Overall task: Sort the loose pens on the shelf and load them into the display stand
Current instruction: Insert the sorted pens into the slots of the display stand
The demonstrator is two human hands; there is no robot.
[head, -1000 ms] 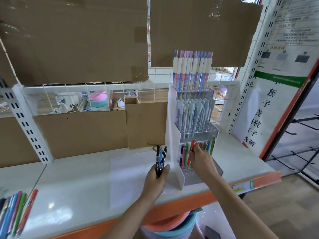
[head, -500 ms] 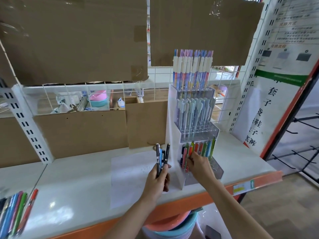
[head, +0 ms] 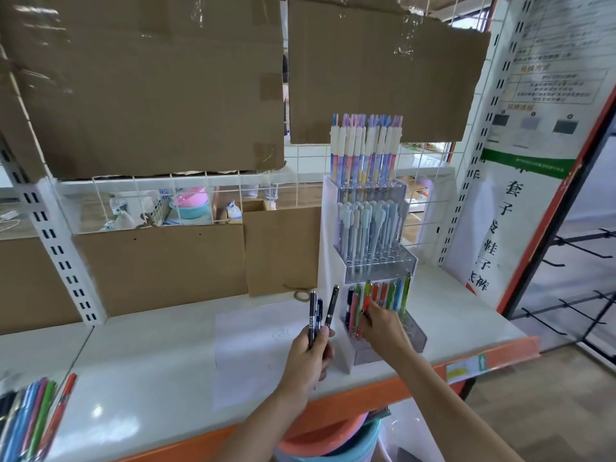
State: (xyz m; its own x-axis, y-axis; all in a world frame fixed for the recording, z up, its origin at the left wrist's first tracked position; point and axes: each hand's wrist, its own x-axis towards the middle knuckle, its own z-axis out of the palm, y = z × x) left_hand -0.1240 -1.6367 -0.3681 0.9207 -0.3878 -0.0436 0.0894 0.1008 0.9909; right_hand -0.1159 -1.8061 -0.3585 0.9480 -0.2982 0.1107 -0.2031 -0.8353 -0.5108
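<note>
A clear tiered display stand (head: 380, 268) stands on the white shelf (head: 160, 371). Pastel pens fill its upper two tiers; coloured pens (head: 390, 295) stand in the bottom tier. My left hand (head: 311, 353) grips a small bunch of dark pens (head: 316, 316) upright, just left of the stand. My right hand (head: 380, 326) reaches into the bottom tier, its fingertips pinching an orange-red pen (head: 366, 303) among the others there. Several loose coloured pens (head: 33, 418) lie at the shelf's far left front.
A white paper sheet (head: 253, 355) lies on the shelf under my left hand. Cardboard panels (head: 160, 261) line the back, with a wire grid above. Plastic basins (head: 333, 441) sit below the orange shelf edge. A poster board (head: 520, 181) leans at the right.
My right hand lowered the orange-red pen into the bottom tier and shifted slightly left. The dark pens in my left hand have fanned apart a little.
</note>
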